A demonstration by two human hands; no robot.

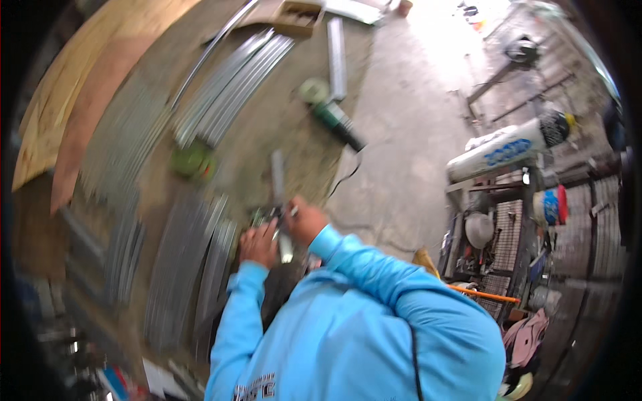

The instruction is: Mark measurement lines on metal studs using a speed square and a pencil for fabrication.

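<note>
Close in front of my body, both hands work at a narrow grey metal strip that runs away from me. My left hand rests beside it, fingers stretched forward against a small dark part that blur makes hard to name. Bent and closed, my right hand pinches a small item with a pale end showing near the thumb. What that item is I cannot make out. A light metal end shows below, between my hands. Blue sleeves cover both forearms.
Stacked metal channels lie ahead on the left, with more metal lengths at my left. A green angle grinder with a cord lies ahead. A green round object sits left. At right stand a rack and a white cylinder.
</note>
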